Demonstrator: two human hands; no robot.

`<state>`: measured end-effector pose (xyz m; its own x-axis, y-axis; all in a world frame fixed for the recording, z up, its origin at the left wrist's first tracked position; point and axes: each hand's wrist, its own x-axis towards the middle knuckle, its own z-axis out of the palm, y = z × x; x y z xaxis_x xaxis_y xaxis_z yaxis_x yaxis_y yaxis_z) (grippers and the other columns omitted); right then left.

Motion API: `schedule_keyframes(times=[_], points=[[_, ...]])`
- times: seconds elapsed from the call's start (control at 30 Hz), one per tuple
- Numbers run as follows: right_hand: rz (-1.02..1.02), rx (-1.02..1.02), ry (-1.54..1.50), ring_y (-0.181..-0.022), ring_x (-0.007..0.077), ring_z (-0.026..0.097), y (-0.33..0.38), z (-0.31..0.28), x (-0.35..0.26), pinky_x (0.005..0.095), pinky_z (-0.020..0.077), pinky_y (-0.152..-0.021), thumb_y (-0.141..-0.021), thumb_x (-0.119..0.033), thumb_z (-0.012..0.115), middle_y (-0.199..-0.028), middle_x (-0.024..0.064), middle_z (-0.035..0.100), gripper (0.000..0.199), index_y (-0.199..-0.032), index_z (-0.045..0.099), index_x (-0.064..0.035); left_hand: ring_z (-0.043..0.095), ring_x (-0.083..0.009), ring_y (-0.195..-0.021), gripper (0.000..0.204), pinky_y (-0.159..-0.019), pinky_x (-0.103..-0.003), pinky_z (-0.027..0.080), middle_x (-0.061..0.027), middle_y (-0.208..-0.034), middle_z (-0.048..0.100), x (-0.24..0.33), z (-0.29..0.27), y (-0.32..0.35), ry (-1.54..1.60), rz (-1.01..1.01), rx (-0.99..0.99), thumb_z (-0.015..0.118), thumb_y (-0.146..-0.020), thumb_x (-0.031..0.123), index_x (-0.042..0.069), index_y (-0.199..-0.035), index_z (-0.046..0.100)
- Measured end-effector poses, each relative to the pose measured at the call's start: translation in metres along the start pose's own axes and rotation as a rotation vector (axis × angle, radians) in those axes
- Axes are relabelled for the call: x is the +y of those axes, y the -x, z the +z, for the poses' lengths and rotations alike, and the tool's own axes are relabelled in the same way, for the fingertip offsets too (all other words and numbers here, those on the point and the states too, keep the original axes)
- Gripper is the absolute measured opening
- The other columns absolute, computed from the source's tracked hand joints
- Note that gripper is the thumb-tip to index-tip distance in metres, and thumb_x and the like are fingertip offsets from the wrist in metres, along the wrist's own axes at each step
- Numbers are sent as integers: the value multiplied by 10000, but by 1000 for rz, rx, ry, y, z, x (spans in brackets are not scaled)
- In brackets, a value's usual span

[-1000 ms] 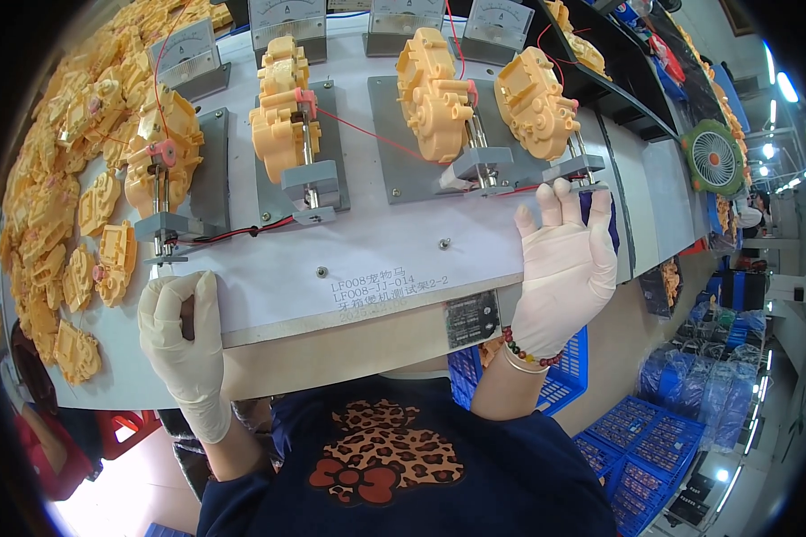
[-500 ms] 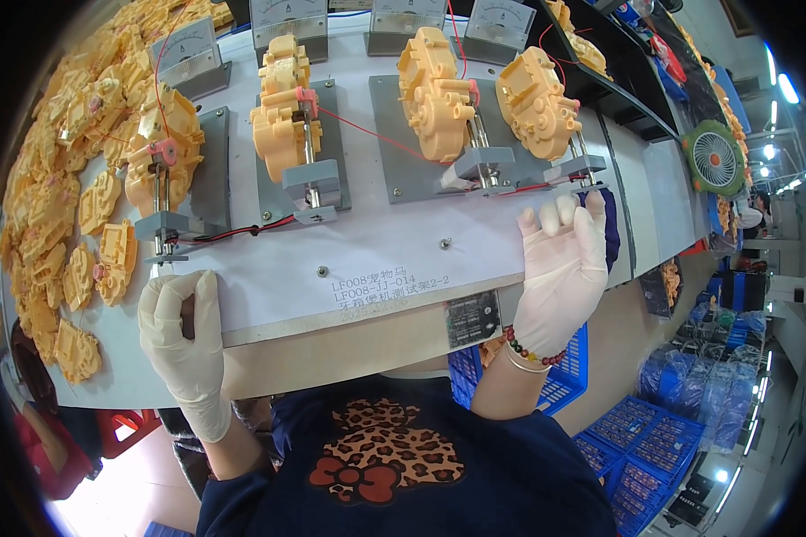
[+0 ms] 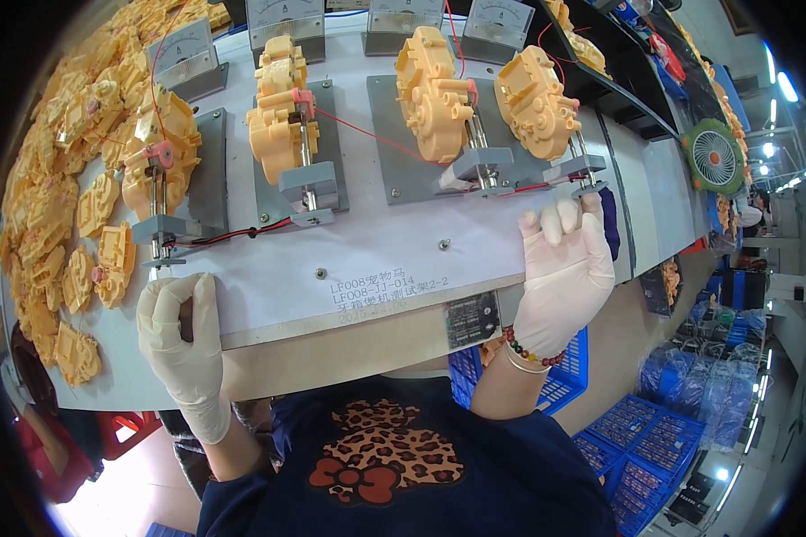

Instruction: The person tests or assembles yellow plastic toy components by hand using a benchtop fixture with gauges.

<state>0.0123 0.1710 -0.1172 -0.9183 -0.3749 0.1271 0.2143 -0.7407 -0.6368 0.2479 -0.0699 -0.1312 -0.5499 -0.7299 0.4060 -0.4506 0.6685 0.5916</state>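
My left hand [image 3: 184,349], in a white glove, is curled closed at the front end of the leftmost metal clamp [image 3: 159,234]; what its fingertips grip is hidden. My right hand [image 3: 564,268], also gloved, has bent fingers and its palm showing. Its fingertips meet the front of the rightmost clamp [image 3: 584,167], and I cannot make out what they hold. Above each clamp stands a yellow plastic gearbox housing, the left one [image 3: 163,148] and the right one [image 3: 535,103]. Two more housings, one left of centre [image 3: 276,134] and one right of centre [image 3: 430,98], stand upright between them.
Analog meters [image 3: 287,22] line the back, with red wires running down. Loose yellow housings [image 3: 40,215] are heaped at the left. A dark cloth [image 3: 610,224] lies behind my right hand. At the right are a green fan [image 3: 715,157] and blue crates [image 3: 636,438].
My right hand has shifted slightly right and its fingertips sit a little lower. My left hand stays at the left clamp, nearly unmoved. The housings stay on their stands.
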Motion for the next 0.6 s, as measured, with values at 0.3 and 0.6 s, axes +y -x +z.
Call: schedule_keyframes(times=[0.3,0.6], points=[[8,-7,-11,-745,150,436,-1,-2,0,417,410,-882,-941,-98,533,-858,37,433,231,-1160,556,-28,459,-101,-615,81,-567,-253,380,1,-741,527,0,1,1,28,-14,7,747,-816,38,52,-825,668],[7,-21,2,-742,150,447,-1,-5,-2,420,411,-894,-940,-119,556,-851,32,440,246,-1171,554,-35,452,-100,-612,85,-567,-252,374,2,-732,518,2,1,0,12,-9,12,751,-811,36,49,-825,668]])
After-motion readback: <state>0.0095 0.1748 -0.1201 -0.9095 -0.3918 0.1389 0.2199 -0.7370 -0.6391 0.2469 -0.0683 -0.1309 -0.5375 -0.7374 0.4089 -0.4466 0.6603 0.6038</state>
